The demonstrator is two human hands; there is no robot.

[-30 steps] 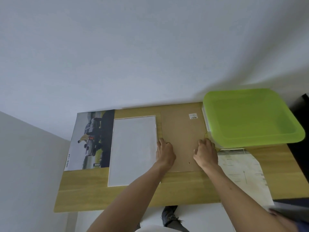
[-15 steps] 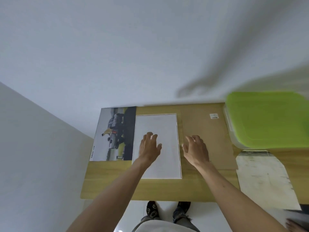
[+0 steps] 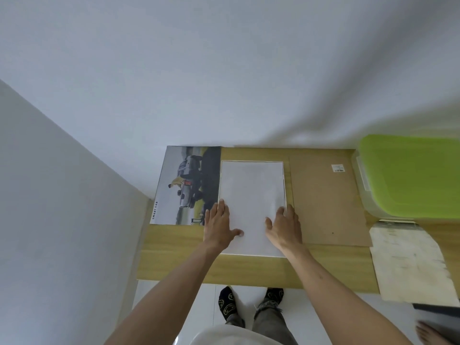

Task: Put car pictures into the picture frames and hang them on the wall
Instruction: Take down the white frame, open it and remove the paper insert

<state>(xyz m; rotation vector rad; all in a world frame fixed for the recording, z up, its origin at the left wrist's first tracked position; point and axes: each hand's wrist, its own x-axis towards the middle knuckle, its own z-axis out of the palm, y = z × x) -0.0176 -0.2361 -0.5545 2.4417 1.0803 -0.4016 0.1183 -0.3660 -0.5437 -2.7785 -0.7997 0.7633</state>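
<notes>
A white rectangular sheet or frame panel (image 3: 251,192) lies flat in the middle of the wooden table (image 3: 179,255). My left hand (image 3: 219,225) rests on its left edge with fingers spread and the thumb on the white surface. My right hand (image 3: 286,227) lies on its right edge, fingers apart. A car picture (image 3: 186,185) showing a silver car lies to the left, partly under the white panel. A brown backing board (image 3: 326,202) with a small label lies to the right.
A green plastic bin (image 3: 410,175) stands at the table's right end. A worn pale sheet (image 3: 410,260) hangs over the front right edge. White walls close in at the back and left. My feet stand below the table's front edge.
Both hands left the brown backing board and moved left onto the white panel, settling at its two side edges. The view also shifted left.
</notes>
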